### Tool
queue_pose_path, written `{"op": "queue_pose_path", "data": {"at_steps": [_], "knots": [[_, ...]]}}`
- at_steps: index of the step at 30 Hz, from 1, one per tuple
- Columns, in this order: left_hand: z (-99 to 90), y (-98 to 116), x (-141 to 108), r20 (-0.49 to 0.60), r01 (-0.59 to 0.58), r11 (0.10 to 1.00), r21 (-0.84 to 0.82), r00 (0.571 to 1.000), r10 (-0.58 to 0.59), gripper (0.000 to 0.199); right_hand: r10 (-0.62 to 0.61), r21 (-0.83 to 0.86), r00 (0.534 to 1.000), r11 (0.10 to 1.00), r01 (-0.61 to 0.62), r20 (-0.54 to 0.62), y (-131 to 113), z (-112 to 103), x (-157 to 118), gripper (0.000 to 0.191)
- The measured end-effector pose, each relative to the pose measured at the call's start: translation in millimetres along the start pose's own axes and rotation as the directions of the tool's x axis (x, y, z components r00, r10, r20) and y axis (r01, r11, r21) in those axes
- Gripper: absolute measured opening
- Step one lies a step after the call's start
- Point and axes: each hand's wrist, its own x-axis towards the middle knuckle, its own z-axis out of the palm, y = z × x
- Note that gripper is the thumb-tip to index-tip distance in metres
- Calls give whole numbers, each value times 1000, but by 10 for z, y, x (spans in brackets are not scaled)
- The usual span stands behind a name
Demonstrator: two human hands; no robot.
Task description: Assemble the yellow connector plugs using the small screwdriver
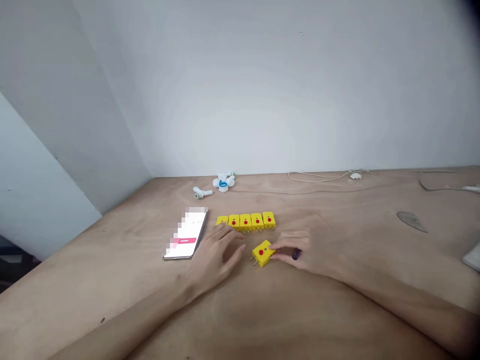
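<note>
Between the thumb and fingers of my right hand (300,250) is a yellow plug (263,252) with a red dot, its metal pins pointing down and left. My left hand (221,251) rests with fingers spread just in front of a row of several similar yellow plugs (245,221). Its fingertips overlap the leftmost plug (222,219) in view; whether they touch it I cannot tell. The row's pins face me, and most of its plugs show a red dot. A dark ring sits on a right-hand finger.
Left of my left hand lies a phone (185,235) with a lit screen. White fittings (224,183), one with a blue ring, stand near the wall, and another white piece (201,193) lies closer. A thin cord (318,178) runs along the back of the wooden table (356,215).
</note>
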Motion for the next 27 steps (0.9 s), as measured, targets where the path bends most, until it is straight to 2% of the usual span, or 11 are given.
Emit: {"op": "queue_pose_path", "data": {"at_steps": [2,5,8,10,12,14,18,22,24,27], "knots": [[-7,33,-2,27,-3,1000,-16,1000,4,23,33,0,999,999,-33,-20,-49,-36,7,18],[-6,51,2,71,5,999,-37,997,-3,22,220,110,965,972,-205,-141,-100,-123,32,24],[7,43,4,111,-6,999,-47,994,12,23,411,303,859,897,-321,-306,-95,-165,75,34],[25,31,-1,123,-24,998,-54,992,30,24,492,402,785,850,-340,-376,-68,-155,104,38],[49,20,-9,121,-42,998,-54,991,48,24,529,447,744,826,-343,-407,-37,-129,124,41],[72,10,-17,122,-60,997,-56,990,67,21,557,481,727,804,-350,-401,-10,-103,133,45],[95,-6,-26,130,-107,991,-84,985,117,12,628,626,713,701,-342,-313,12,-73,144,48],[102,-21,-22,133,-108,990,-96,984,120,13,648,726,700,631,-274,-299,-33,-82,198,45],[116,-32,-15,132,-99,991,-88,985,110,16,631,736,729,621,-268,-267,-79,-89,243,44],[146,-48,-6,124,-93,993,-78,987,103,16,542,710,818,653,-264,-193,-151,-80,309,40]]}}
